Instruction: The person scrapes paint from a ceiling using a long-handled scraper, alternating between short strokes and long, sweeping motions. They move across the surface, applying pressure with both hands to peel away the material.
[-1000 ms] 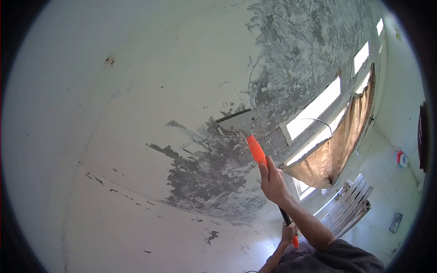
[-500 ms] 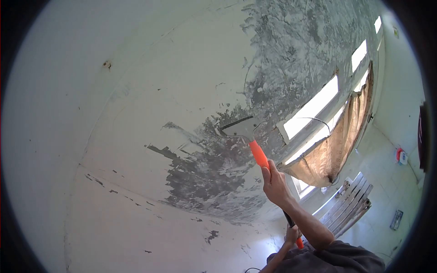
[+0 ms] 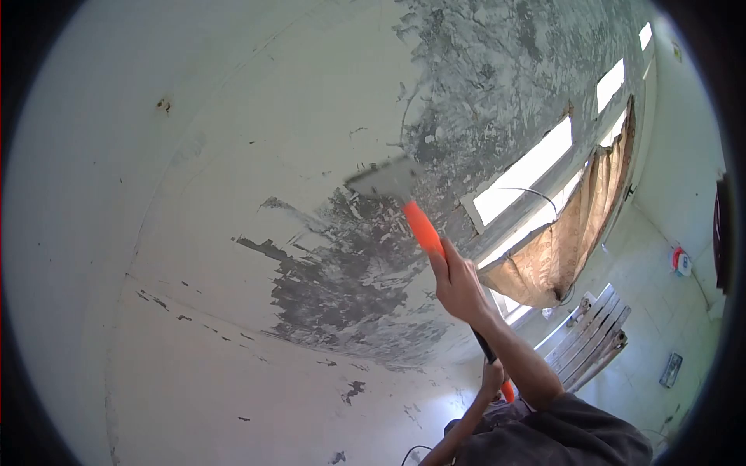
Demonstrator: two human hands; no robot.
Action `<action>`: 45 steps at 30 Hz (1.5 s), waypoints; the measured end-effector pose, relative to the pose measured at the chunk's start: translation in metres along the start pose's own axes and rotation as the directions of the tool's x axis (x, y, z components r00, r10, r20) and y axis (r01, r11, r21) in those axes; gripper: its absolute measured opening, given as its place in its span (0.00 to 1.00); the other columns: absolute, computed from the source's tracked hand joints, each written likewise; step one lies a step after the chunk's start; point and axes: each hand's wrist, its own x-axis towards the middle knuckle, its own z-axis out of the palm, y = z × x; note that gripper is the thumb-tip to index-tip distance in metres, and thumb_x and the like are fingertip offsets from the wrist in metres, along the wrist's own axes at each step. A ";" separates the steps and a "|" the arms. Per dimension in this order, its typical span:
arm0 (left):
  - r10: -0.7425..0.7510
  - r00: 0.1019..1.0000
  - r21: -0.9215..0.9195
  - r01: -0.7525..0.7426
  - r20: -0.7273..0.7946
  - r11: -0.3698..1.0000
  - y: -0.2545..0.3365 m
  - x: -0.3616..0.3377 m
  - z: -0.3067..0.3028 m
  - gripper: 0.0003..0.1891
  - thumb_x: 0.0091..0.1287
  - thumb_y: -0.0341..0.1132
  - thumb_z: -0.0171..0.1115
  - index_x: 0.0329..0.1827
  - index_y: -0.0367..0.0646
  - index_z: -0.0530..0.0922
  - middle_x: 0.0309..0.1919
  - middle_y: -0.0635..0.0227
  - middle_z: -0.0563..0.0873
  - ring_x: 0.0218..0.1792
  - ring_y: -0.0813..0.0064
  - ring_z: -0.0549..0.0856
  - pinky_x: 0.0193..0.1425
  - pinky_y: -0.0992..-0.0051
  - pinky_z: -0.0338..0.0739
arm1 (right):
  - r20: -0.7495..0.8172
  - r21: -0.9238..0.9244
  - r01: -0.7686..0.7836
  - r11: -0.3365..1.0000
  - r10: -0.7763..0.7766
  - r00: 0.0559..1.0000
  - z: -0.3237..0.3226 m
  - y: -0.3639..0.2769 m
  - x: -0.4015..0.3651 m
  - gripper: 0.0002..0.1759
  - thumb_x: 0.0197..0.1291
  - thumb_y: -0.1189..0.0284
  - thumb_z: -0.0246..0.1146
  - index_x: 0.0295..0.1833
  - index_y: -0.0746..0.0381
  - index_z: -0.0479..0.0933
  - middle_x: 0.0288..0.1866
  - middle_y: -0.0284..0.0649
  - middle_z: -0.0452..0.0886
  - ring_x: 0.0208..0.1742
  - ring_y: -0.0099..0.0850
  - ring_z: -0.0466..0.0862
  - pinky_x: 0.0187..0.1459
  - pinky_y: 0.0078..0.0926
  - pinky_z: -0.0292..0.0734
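Observation:
A long-handled scraper (image 3: 423,227) with orange grips and a black shaft reaches up from my two hands. My right hand (image 3: 457,283) is closed around its upper orange grip. Lower on the handle, my left hand (image 3: 493,378) is wrapped round it near the orange end, its fingers partly hidden. The wide metal blade (image 3: 388,179), slightly blurred, lies against the pale painted surface (image 3: 311,132) at the border of a grey, scraped patch (image 3: 334,287).
Bright window openings (image 3: 524,171) with a brown hanging cloth (image 3: 567,252) are at the right. Below them stands a slatted wooden platform (image 3: 588,339). A small tray-like object (image 3: 671,370) and a red-and-white item (image 3: 681,262) lie farther right.
The scraper and both hands have shifted up and left in view, the blade moving from the grey patch toward the pale paint. The view has shifted slightly too.

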 end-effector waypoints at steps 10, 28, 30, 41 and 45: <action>0.367 0.930 0.344 -0.343 -0.007 0.874 -0.056 0.006 -0.011 0.12 0.66 0.28 0.48 0.22 0.41 0.72 0.13 0.69 0.72 0.11 0.72 0.73 0.16 0.67 0.64 | 0.054 0.041 -0.061 0.997 0.058 0.997 -0.004 0.008 -0.012 0.13 0.75 0.66 0.50 0.53 0.66 0.67 0.23 0.55 0.73 0.28 0.59 0.78 0.30 0.43 0.69; 0.517 0.847 0.598 -0.478 0.120 0.644 -0.096 0.021 -0.010 0.13 0.71 0.37 0.57 0.41 0.34 0.81 0.38 0.50 0.87 0.45 0.52 0.84 0.52 0.59 0.74 | 0.072 -0.023 -0.066 0.998 0.068 0.995 -0.008 -0.003 -0.008 0.14 0.75 0.64 0.50 0.51 0.66 0.68 0.24 0.55 0.75 0.27 0.56 0.80 0.30 0.45 0.70; 0.476 0.870 0.601 -0.448 0.125 0.662 -0.089 0.020 -0.008 0.13 0.70 0.37 0.57 0.42 0.34 0.81 0.39 0.50 0.87 0.45 0.52 0.84 0.52 0.58 0.74 | 0.070 -0.048 -0.062 0.997 0.065 0.995 -0.006 0.017 -0.016 0.14 0.76 0.64 0.50 0.52 0.65 0.68 0.24 0.55 0.75 0.28 0.57 0.80 0.30 0.46 0.70; 0.270 0.954 0.344 -0.298 0.128 0.890 -0.050 0.007 0.036 0.11 0.71 0.35 0.55 0.39 0.35 0.79 0.30 0.60 0.82 0.32 0.64 0.80 0.36 0.65 0.70 | 0.119 -0.143 -0.039 0.989 0.056 0.991 -0.011 -0.009 -0.004 0.14 0.75 0.64 0.51 0.52 0.65 0.67 0.23 0.56 0.77 0.30 0.58 0.82 0.31 0.47 0.72; 0.253 0.962 0.180 -0.268 0.101 0.946 -0.042 -0.001 0.047 0.10 0.71 0.34 0.53 0.36 0.37 0.77 0.21 0.67 0.79 0.21 0.73 0.77 0.24 0.70 0.67 | 0.127 -0.123 -0.032 0.992 0.048 0.991 -0.012 -0.020 -0.001 0.14 0.75 0.64 0.51 0.50 0.65 0.68 0.23 0.55 0.76 0.28 0.57 0.82 0.30 0.45 0.71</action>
